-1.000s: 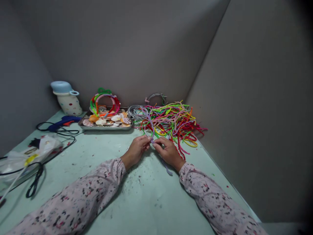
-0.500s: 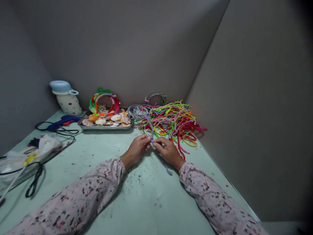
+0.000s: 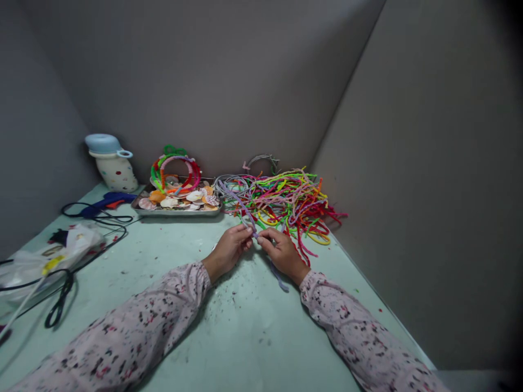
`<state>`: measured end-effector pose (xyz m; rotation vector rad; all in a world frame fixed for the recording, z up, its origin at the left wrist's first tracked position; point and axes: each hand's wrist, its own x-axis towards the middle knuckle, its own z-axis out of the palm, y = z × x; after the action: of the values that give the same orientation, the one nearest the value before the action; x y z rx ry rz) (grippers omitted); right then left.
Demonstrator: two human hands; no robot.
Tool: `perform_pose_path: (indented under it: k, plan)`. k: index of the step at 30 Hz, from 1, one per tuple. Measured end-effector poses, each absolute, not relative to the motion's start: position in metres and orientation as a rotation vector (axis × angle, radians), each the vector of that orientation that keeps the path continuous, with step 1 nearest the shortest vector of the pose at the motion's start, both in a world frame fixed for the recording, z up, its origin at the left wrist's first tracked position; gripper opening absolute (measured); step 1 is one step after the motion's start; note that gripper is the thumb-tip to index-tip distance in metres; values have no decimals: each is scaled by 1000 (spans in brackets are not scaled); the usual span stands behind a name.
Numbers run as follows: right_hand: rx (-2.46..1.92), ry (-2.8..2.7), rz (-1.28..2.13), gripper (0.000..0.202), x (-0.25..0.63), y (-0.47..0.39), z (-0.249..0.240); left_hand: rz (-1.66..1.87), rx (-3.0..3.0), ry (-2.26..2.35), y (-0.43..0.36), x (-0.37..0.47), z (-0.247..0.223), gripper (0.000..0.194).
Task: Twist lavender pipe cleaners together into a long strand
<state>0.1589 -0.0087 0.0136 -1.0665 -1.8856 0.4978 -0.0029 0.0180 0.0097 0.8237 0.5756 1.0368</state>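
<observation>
A lavender pipe cleaner [image 3: 242,204] is pinched between my two hands over the middle of the table. My left hand [image 3: 230,247] is closed on it with thumb and forefinger, near a paler wire or strand. Close beside it, my right hand [image 3: 284,252] is also closed, its fingertips on the lavender pipe cleaner where it seems wound or twisted. One lavender end points up and to the left, and another hangs below my right hand onto the table. The fingertips hide the exact joint.
A pile of coloured pipe cleaners [image 3: 294,198] lies behind my hands, beside coiled grey wire [image 3: 232,186]. A metal tray [image 3: 180,213] holds shells and coloured hoops [image 3: 157,177]. Leftward are a bottle [image 3: 116,171], a blue glue gun [image 3: 102,204], black cables and a plastic bag [image 3: 81,239].
The upper end of the lavender pipe cleaner has swung to the left, from nearly upright to slanting. Both hands stay in almost the same place.
</observation>
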Motion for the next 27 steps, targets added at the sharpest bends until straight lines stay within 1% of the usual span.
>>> perform_pose_path:
  k: [12, 27]
  plan:
    - [-1087, -1880, 459, 14, 160, -6, 10, 1047, 848, 566, 17, -3, 10, 20]
    - [-1061, -1863, 495, 13, 161, -6, 9, 1043, 821, 568, 17, -3, 10, 20]
